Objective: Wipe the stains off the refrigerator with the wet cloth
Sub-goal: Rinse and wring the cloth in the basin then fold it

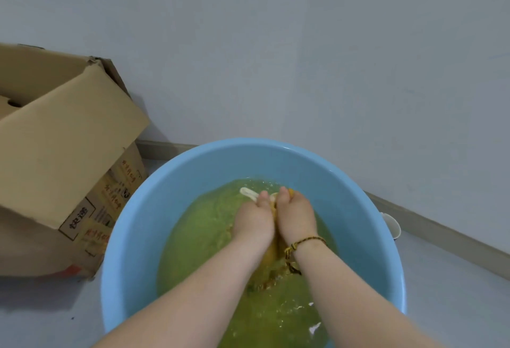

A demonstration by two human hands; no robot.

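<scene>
Person seen from arms down only. Left forearm (193, 300) and right forearm (358, 300) bare up to the edge of view. Left hand (254, 218) and right hand (296, 215) bare too, fingers short and rounded. Right wrist has a thin braided cord bracelet (310, 240), dark strands mixed with yellow-gold, snug to the skin. Knot on the wrist's inner side, loose braided tail (289, 260) hanging from it, same dark and yellow colours, small dark knot near its end.
</scene>
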